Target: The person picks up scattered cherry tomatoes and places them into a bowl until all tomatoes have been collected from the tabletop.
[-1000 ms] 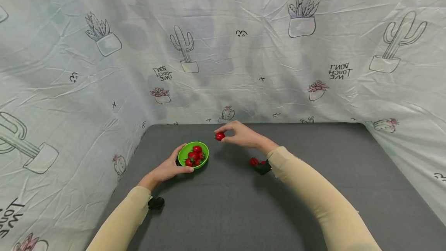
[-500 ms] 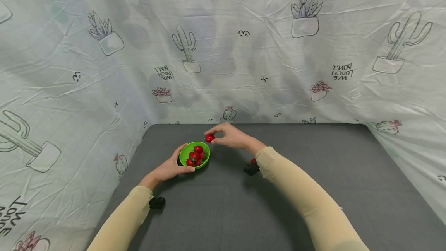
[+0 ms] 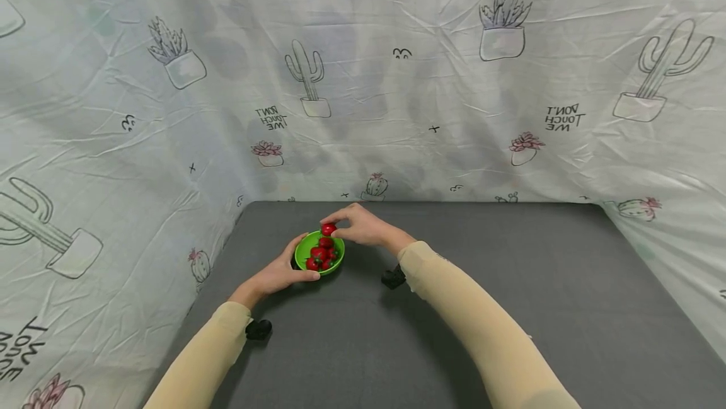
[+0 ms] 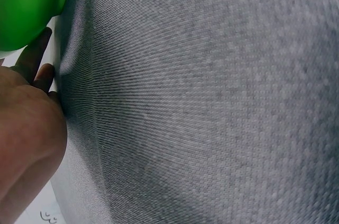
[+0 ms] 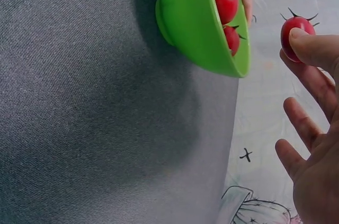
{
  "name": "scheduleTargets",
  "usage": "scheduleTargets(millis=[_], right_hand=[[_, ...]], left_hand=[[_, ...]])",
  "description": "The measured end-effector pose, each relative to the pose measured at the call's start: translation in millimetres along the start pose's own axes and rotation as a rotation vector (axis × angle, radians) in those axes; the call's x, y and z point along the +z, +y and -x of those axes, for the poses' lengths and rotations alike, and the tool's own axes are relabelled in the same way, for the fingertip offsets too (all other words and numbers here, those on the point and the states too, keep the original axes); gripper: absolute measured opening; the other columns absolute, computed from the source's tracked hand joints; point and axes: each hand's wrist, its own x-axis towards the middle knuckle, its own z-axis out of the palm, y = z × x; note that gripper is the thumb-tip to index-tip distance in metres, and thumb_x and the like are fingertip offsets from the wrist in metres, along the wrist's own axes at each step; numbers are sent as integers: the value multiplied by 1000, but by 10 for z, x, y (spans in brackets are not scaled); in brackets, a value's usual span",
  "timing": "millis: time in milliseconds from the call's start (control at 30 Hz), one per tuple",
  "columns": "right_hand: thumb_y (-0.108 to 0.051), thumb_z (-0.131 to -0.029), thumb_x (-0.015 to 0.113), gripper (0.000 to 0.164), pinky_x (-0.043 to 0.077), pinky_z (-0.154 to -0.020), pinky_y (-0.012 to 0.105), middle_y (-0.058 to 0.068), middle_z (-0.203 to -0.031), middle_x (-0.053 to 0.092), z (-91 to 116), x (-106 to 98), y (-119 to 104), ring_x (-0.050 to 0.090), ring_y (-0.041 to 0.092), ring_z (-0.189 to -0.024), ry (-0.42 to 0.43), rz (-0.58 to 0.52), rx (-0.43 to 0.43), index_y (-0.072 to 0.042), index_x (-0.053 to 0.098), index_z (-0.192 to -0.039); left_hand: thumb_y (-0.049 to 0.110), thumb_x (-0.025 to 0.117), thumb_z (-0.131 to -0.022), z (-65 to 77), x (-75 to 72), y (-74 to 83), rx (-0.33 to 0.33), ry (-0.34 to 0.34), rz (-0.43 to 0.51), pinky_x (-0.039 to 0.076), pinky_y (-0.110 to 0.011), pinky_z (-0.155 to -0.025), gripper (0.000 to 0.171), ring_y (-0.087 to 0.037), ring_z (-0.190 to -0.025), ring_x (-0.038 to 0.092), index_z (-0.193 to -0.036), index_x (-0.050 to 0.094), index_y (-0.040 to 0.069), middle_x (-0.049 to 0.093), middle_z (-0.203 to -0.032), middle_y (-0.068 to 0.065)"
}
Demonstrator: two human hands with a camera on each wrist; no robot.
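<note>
A bright green bowl stands on the left half of the table with several red cherry tomatoes inside. My left hand holds the bowl from its left side, thumb at the near rim and fingers at the far side. Between thumb and index finger, my right hand pinches another cherry tomato, just above the bowl's far rim. Its green stem points show in the right wrist view, where the other fingers are spread loosely. The left wrist view catches only the bowl's underside and part of the left hand.
The dark grey table reaches back to a pale cloth backdrop printed with cacti, which also hangs along both sides. Small black devices sit at the left wrist and right wrist.
My right hand has carried the tomato left until it is over the bowl's far rim. Red tomatoes lying on the table are now hidden behind the right arm. The left hand keeps its hold.
</note>
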Motion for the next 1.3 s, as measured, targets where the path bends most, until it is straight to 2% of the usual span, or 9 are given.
scheduleTargets(millis=[167, 267, 733, 1000, 1200, 1300], right_hand=[[-18, -102, 66, 39, 27, -116, 52, -1, -143, 59, 5, 3, 23, 34, 26, -142, 0, 56, 84, -19, 64, -141], [-19, -102, 67, 39, 28, -115, 51, -1, -142, 60, 9, 7, 37, 36, 25, -140, -2, 63, 101, -20, 65, -141], [-22, -101, 69, 39, 34, -111, 48, -3, -134, 64, -14, 26, 117, 40, 22, -134, 2, 75, 99, -19, 65, -140], [-12, -100, 69, 39, 42, -108, 50, 2, -136, 64, 26, -38, 155, 55, 21, -129, 14, 17, 35, -15, 65, -139], [-18, -100, 69, 39, 33, -114, 50, -5, -137, 63, 131, -131, 98, 44, 21, -137, 29, 26, 55, -19, 65, -139], [-20, -100, 69, 38, 34, -112, 50, -8, -136, 63, 197, -189, 66, 38, 22, -139, 36, 34, 70, -22, 66, -138]], left_hand=[[40, 83, -87, -6, 8, 40, 0, 3, 1, 23, -63, -115, 109, -36, -148, 24, -164, 7, 28, 20, -164, -13], [39, 83, -87, -6, 12, 56, 4, 3, 4, 22, -65, -114, 109, -38, -148, 23, -165, 8, 27, 20, -164, -14], [38, 83, -87, -12, 11, 43, 14, -3, 4, 20, -65, -115, 108, -37, -149, 20, -165, 8, 27, 18, -165, -13], [36, 83, -88, -24, 1, 30, 18, -4, 16, 17, -67, -114, 109, -39, -150, 17, -165, 6, 26, 14, -166, -14], [39, 83, -87, -30, -13, -4, 15, -1, 5, 19, -66, -114, 110, -38, -150, 19, -165, 7, 27, 15, -166, -14], [41, 83, -87, -21, -18, -4, 5, -1, -4, 20, -66, -114, 110, -39, -150, 18, -165, 6, 28, 15, -166, -14]])
